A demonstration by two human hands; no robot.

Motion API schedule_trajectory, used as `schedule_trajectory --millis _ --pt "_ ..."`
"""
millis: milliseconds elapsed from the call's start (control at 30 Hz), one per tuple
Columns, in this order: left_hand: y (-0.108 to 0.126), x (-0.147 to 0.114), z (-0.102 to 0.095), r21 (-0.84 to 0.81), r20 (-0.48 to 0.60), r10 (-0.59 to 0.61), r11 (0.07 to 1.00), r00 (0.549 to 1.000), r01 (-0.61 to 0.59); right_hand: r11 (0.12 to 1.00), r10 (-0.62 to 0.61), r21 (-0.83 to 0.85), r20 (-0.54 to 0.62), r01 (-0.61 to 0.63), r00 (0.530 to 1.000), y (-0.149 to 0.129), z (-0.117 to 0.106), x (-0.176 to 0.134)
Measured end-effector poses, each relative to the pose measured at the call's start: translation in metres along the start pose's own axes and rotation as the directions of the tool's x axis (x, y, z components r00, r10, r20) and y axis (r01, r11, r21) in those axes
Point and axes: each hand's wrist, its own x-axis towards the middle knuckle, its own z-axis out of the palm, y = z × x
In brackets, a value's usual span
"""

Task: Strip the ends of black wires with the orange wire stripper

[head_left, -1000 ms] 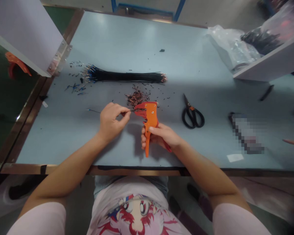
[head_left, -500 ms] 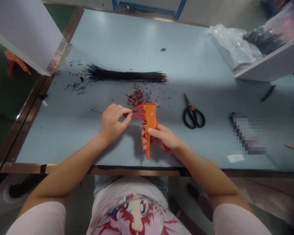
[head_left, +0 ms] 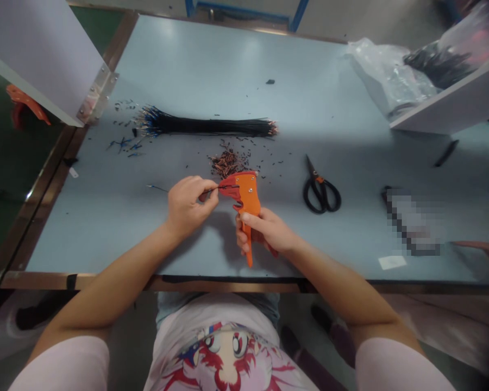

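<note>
Between thumb and fingers, my left hand (head_left: 191, 203) pinches a thin black wire (head_left: 158, 188). One end with a blue and metal tip sticks out to the left; the other end reaches the red jaws of an orange wire stripper (head_left: 248, 196). Wrapped round the stripper's handles is my right hand (head_left: 264, 231), thumb lying on the orange grip. Just beyond the jaws lies a heap of small black and copper-coloured scraps (head_left: 227, 163). Farther back rests a long bundle of black wires (head_left: 212, 126), blue tips at its left and bare copper at its right.
Black-handled scissors (head_left: 321, 187) lie right of the stripper. A blurred-out device (head_left: 411, 221) and a white label (head_left: 392, 263) are farther right, near another person's hand (head_left: 487, 251). Plastic bags (head_left: 399, 76) fill the back right. Loose blue-tipped pieces (head_left: 124, 143) lie left.
The stripper's handles have come closer together in my right hand, and its head has shifted slightly left. Another person's hand has reached farther in from the right edge.
</note>
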Motion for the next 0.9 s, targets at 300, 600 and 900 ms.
schedule_trajectory --millis 300,600,900 --pt "0.0 0.0 0.0 0.02 0.009 0.007 1.0 1.0 -0.007 0.996 -0.069 0.059 -0.02 0.07 0.997 -0.001 0.001 0.002" --pt "-0.005 0.004 -0.001 0.092 0.041 -0.007 0.996 0.999 0.004 0.995 -0.046 0.079 -0.089 0.053 0.995 -0.007 -0.006 0.005" --pt "-0.026 0.009 -0.008 -0.153 -0.091 -0.285 0.951 0.954 0.269 0.984 0.034 0.176 -0.241 0.009 0.97 -0.025 -0.031 0.002"
